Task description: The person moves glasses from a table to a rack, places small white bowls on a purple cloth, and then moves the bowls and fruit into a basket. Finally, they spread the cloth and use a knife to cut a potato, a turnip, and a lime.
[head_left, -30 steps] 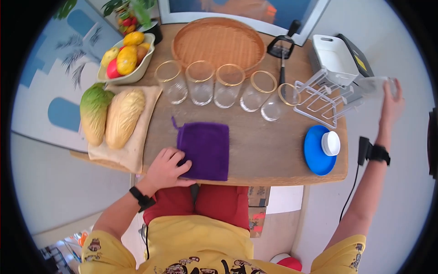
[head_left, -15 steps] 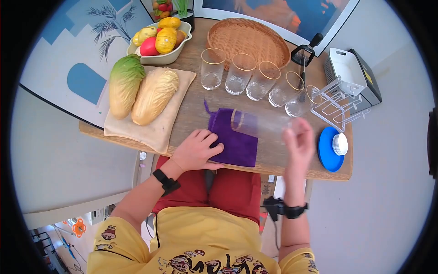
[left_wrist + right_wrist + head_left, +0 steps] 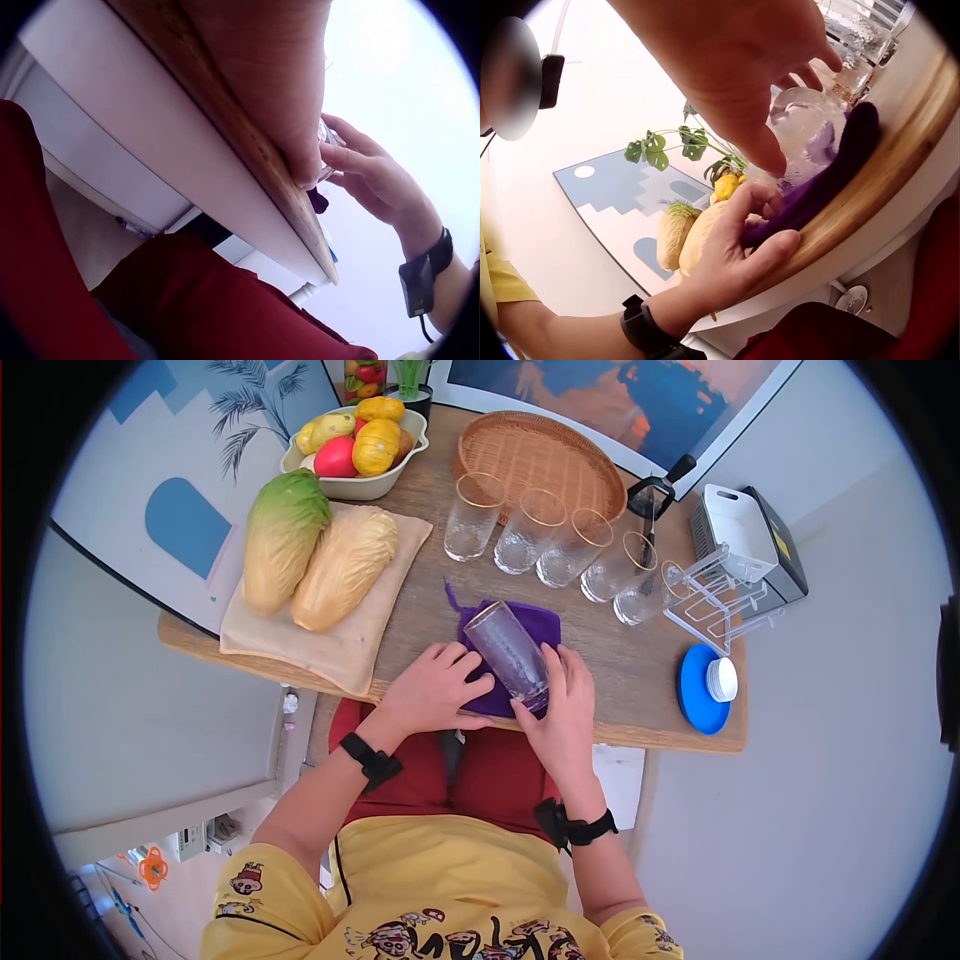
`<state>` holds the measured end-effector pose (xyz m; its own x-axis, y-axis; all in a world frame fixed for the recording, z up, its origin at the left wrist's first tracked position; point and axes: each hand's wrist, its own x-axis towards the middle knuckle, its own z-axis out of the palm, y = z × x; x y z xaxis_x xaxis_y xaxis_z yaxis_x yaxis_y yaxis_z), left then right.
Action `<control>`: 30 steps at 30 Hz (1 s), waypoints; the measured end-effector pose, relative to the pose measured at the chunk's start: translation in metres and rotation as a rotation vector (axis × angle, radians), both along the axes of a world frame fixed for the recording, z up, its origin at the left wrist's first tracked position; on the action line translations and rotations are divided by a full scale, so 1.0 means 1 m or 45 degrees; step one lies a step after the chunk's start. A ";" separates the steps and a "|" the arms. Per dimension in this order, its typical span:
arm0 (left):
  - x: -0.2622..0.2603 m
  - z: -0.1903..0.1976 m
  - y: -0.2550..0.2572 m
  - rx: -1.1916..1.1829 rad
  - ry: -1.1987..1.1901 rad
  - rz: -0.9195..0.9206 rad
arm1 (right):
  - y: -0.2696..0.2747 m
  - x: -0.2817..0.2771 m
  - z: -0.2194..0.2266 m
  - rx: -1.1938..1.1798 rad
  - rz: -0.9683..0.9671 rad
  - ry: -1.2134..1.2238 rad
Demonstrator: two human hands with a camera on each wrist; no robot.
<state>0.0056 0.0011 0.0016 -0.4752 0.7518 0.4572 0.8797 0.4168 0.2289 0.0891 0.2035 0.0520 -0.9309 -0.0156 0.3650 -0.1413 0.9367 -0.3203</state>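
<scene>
A clear drinking glass (image 3: 508, 652) with a gold rim lies tilted over a purple drawstring pouch (image 3: 541, 622), its mouth toward the upper left. My right hand (image 3: 563, 712) grips it near its base, thumb on one side and fingers on the other, as the right wrist view also shows with the glass (image 3: 806, 127). On the left edge of the pouch rests my left hand (image 3: 428, 692), its fingers loosely bent and the thumb apart at the table's front edge. In the left wrist view the right hand (image 3: 382, 180) appears beyond the left thumb.
Several gold-rimmed glasses (image 3: 525, 540) stand in a row behind the pouch. A white wire rack (image 3: 722, 605) and a blue plate (image 3: 702, 710) with white cups are at the right. Left are two cabbages (image 3: 345, 570) on a beige cloth, a fruit bowl (image 3: 385, 485) behind; a woven tray (image 3: 535, 455) at the back.
My right hand has come from the rack at the far right to the pouch, bringing the glass with it. The left hand stays on the pouch.
</scene>
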 end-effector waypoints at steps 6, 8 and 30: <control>0.000 -0.001 -0.001 -0.006 -0.009 0.010 | -0.013 -0.022 -0.011 -0.006 -0.023 -0.112; 0.000 0.000 -0.001 -0.001 -0.012 -0.001 | -0.009 -0.030 -0.012 -0.023 -0.051 -0.088; -0.003 -0.004 -0.002 0.035 -0.056 -0.024 | 0.010 -0.038 -0.009 -0.241 -0.188 -0.255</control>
